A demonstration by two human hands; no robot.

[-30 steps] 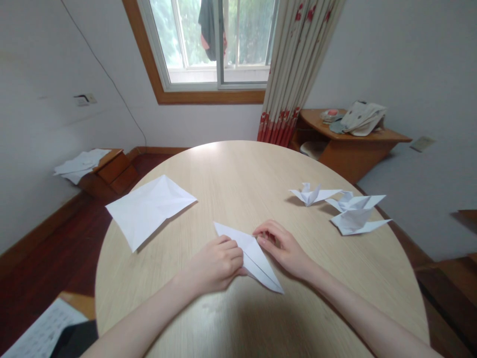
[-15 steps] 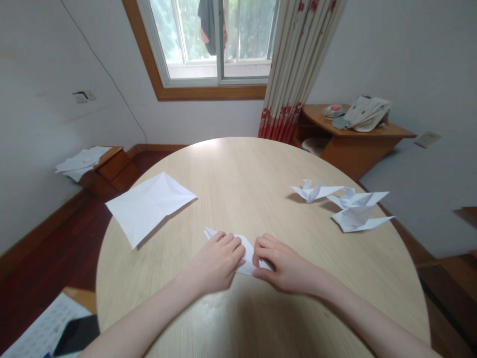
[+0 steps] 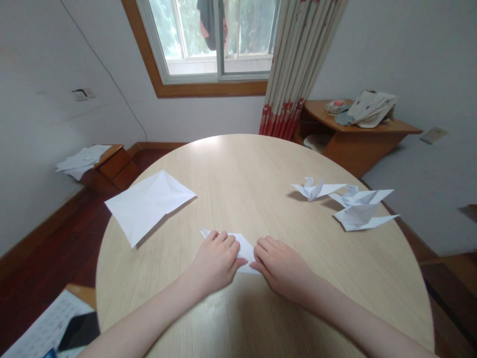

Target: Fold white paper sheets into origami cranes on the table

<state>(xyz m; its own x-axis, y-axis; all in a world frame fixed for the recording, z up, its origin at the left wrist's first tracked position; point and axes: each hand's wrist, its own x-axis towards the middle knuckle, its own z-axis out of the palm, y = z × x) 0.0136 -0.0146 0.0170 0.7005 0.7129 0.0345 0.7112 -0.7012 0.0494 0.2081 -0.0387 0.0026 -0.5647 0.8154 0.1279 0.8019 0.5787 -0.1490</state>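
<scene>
A partly folded piece of white paper point(image 3: 244, 248) lies on the round table point(image 3: 238, 164) close to its near side. My left hand point(image 3: 218, 258) presses over its left part with curled fingers, and a pointed tip sticks out past the knuckles. At the right end, my right hand point(image 3: 278, 263) is closed on the paper's edge, the thumb pointing inward towards the left thumb. Both palms hide much of the paper's folds. Further right stand folded paper cranes, one by itself point(image 3: 311, 189) and others point(image 3: 357, 209) close together.
A larger creased white sheet point(image 3: 149, 204) lies at the table's left. Beyond the rim are a small cabinet with papers point(image 3: 84, 159), a corner desk with a bag point(image 3: 372, 109), and a curtain point(image 3: 294, 64). A dark phone point(image 3: 80, 330) rests on printed paper at lower left.
My right hand has drawn its fingers closer together, hiding more of the paper's right end. My left thumb now reaches further right across the paper. The view has shifted slightly.
</scene>
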